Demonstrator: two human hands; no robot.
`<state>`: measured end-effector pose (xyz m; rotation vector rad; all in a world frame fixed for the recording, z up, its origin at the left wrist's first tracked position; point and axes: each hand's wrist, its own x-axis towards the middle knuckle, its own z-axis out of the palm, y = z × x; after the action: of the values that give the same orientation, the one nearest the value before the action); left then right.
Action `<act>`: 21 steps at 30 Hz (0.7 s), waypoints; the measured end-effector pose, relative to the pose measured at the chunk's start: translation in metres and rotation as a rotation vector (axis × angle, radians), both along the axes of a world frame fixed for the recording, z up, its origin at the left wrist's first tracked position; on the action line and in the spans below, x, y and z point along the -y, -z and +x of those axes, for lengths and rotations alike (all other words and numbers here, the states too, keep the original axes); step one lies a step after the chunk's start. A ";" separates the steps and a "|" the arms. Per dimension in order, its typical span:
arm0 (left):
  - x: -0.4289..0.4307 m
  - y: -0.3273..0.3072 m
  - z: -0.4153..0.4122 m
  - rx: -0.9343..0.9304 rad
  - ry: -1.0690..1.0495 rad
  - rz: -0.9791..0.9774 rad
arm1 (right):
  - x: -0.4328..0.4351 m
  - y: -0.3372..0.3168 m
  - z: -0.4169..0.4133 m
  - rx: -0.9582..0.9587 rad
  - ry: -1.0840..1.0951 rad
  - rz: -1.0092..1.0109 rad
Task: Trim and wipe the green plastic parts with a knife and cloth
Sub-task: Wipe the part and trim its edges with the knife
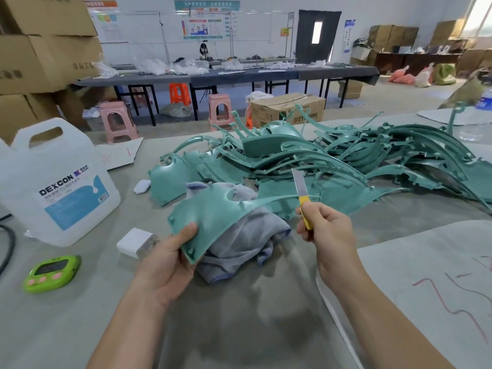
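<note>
The left hand (170, 258) is gripping a green part (213, 219); the right hand (323, 227) is pinching a knife (302, 194), blade seemingly touching its rim.

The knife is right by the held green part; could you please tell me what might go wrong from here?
1. The bare blade of the knife is at the thin arm of the green part; a slip might gouge it or reach the left hand.
2. That hand grips only one corner, so the part may flex under a cut by the right hand.
</note>
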<state>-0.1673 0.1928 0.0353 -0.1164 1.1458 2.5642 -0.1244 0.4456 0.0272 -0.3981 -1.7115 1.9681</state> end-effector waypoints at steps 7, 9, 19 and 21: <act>-0.005 0.001 0.001 0.001 0.013 -0.006 | -0.007 0.008 -0.001 0.081 0.339 0.230; -0.005 0.001 0.000 0.007 0.005 -0.002 | -0.011 0.009 -0.002 0.126 0.392 0.241; -0.004 -0.001 0.002 0.023 -0.015 0.000 | -0.008 0.008 -0.001 0.188 0.395 0.371; -0.003 -0.001 0.002 0.028 -0.018 -0.004 | -0.004 0.008 0.000 0.169 0.390 0.430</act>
<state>-0.1656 0.1960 0.0365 -0.1635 1.1444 2.5680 -0.1242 0.4492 0.0195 -0.6921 -1.9261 1.2833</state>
